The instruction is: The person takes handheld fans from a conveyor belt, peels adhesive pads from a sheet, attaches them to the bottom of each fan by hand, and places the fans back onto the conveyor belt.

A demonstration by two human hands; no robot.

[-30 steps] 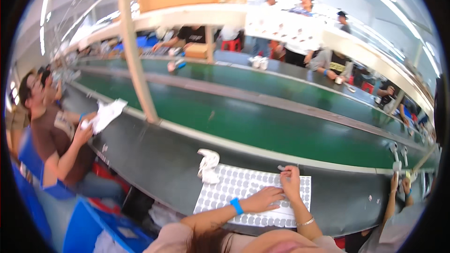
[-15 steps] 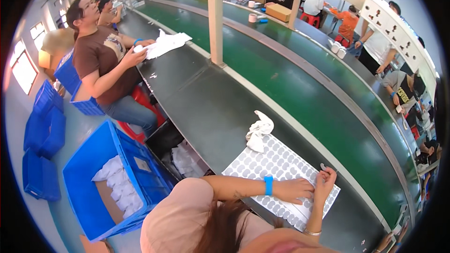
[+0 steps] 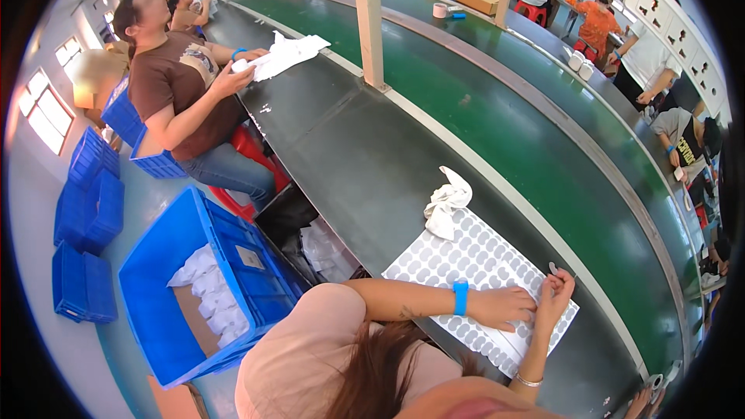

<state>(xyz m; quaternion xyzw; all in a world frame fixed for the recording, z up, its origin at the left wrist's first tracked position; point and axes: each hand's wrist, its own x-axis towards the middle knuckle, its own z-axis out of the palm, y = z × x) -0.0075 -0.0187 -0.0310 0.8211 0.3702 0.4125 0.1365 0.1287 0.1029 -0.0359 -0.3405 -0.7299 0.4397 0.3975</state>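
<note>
A white sheet (image 3: 415, 258) covered in rows of rounded grey stickers lies on the dark bench in front of me. My left hand (image 3: 503, 308), with a blue band at the wrist, rests palm down on its near right part, fingers laid out over the stickers. Beside it, my right hand (image 3: 556, 293) is raised a little above the sheet's right edge, fingers bent together. A small grey sticker (image 3: 552, 268) shows at those fingertips. Touching the sheet's far left corner is a crumpled white cloth (image 3: 447, 203).
Beyond the bench (image 3: 341, 159) runs a green conveyor belt (image 3: 497, 147), with an upright post (image 3: 368, 23) at its near edge. A blue crate (image 3: 182, 221) holding white bagged items (image 3: 209, 287) stands at my left. Farther left, a co-worker (image 3: 174, 85) sits with white material (image 3: 289, 56).
The whole view has shifted, so the scene sits slightly farther right in the picture. Both hands keep nearly the same place on the sheet, and the grey sticker stays at my right fingertips.
</note>
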